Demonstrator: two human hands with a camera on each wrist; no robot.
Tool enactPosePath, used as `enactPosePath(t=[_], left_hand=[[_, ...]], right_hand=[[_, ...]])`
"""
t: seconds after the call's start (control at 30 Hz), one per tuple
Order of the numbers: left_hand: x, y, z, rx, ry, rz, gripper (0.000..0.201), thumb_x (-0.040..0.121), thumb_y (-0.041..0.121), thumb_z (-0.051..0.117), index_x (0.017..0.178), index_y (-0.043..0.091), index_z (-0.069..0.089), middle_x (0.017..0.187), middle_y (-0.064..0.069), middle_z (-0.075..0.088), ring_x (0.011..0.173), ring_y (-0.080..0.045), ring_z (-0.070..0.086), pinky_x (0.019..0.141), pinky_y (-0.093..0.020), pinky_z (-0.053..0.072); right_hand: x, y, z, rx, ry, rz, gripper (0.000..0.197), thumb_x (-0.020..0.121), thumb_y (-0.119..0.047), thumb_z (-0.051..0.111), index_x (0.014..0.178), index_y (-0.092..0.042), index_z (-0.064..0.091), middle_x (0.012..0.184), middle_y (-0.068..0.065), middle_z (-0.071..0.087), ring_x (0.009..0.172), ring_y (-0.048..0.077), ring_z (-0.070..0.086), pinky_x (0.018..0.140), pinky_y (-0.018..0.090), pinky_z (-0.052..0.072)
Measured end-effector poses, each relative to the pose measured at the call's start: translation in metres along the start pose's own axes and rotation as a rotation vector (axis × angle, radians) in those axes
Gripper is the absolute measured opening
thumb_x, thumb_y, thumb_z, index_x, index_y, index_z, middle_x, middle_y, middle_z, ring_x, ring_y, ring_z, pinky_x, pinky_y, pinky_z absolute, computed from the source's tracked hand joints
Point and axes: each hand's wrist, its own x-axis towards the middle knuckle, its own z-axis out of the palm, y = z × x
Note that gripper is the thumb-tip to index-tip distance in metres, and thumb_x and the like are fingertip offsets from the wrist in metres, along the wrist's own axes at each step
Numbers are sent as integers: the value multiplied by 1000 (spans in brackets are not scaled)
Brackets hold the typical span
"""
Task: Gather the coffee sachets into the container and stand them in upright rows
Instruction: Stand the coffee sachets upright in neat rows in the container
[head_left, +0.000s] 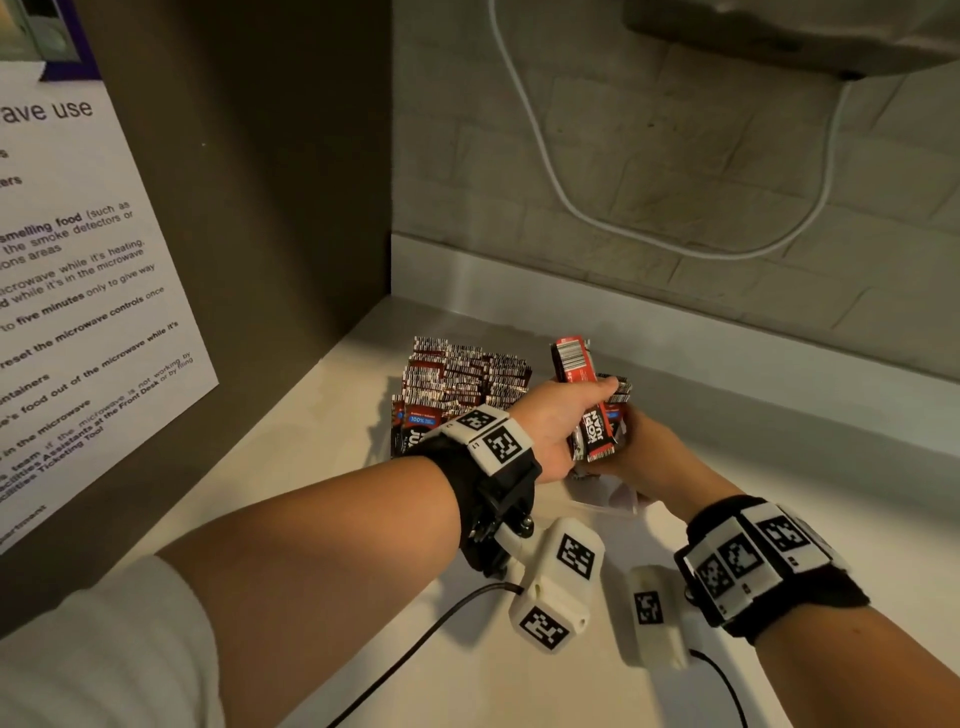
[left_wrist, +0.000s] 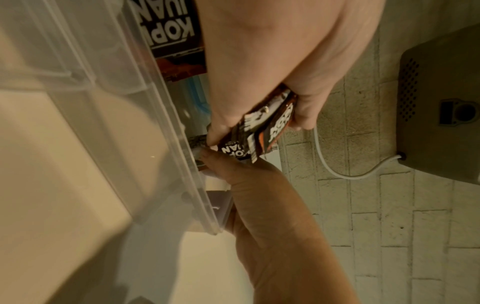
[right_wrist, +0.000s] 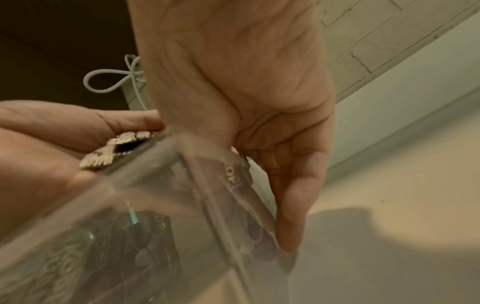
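Note:
A clear plastic container (left_wrist: 124, 123) stands on the white counter, with rows of red-and-black coffee sachets (head_left: 462, 379) upright in its left part. My left hand (head_left: 597, 410) grips a small bundle of sachets (head_left: 576, 364) above the container's right end; the left wrist view shows that bundle (left_wrist: 249, 139) between thumb and fingers. My right hand (head_left: 636, 441) sits just right of it at the container's end. In the right wrist view its fingers (right_wrist: 288, 216) lie down the outside of the container wall (right_wrist: 168, 195), and its thumb is at the rim by the sachets.
A dark cabinet side with a printed notice (head_left: 78, 286) closes off the left. A brick wall with a hanging white cable (head_left: 571, 208) stands behind, with a grey appliance (head_left: 779, 31) above. Bare counter (head_left: 805, 493) lies to the right. Black leads (head_left: 415, 644) trail near the front.

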Motion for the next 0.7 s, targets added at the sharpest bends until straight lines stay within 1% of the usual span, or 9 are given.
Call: enactPosePath(t=[0.07,0.1,0.2,0.27,0.37,0.47,0.53,0.6,0.7], left_hand=[[-3,1,0,4,5,0,15,90,16,67,102,8,61,90,-12,67,81,-26,65,89,-42,52],[-4,1,0,10,5,3,16,90,16,66,104,8,61,92,-12,68,84,-27,65,90,-43,53],[-6,1,0,38,10,14,27,90,16,66,115,6,60,107,-16,68,100,-32,65,97,-45,51],[-6,0,1,67,15,24,32,90,18,67,119,6,59,115,-18,67,107,-33,64,98,-46,50],[-8,0,3,95,13,45,27,91,19,66,115,8,60,103,-14,67,97,-31,64,93,-43,51],[-11,-1,3,139,23,72,29,91,20,66,117,8,59,101,-13,66,94,-29,63,92,-42,51],[-12,-1,2,191,37,87,27,91,20,66,114,7,59,107,-16,66,99,-31,63,96,-45,49],[-16,0,1,229,54,107,14,91,18,66,101,10,60,111,-18,66,99,-32,64,96,-45,50],[-23,4,0,274,68,153,7,91,16,65,88,13,59,105,-17,67,89,-29,65,82,-36,53]], right_hand=[[-3,-2,-2,34,-15,36,71,72,-23,82,129,-18,41,104,4,62,78,27,67,49,33,55],[-4,-3,-3,43,-23,46,73,71,-22,82,131,-19,40,105,5,62,76,27,67,49,33,56],[-7,-4,-8,50,-30,46,75,71,-23,82,132,-18,38,105,9,63,75,29,69,60,42,60],[-9,-4,-11,52,-21,42,77,72,-24,82,133,-18,36,102,10,64,70,26,68,62,42,60],[-12,-5,-18,38,-2,40,93,71,-25,82,144,-18,25,105,10,63,70,22,65,56,33,57],[-17,-5,-29,45,1,32,101,74,-20,79,151,-18,14,118,12,58,87,27,64,60,33,55],[-21,-7,-37,84,27,21,94,77,-15,74,151,-19,17,127,14,53,95,29,60,64,35,53],[-22,-7,-45,144,131,-24,81,80,-12,70,148,-19,26,128,13,53,95,28,57,70,36,51],[-22,-7,-55,215,379,-134,61,81,-8,67,137,-18,45,117,10,61,87,23,54,72,30,43]])
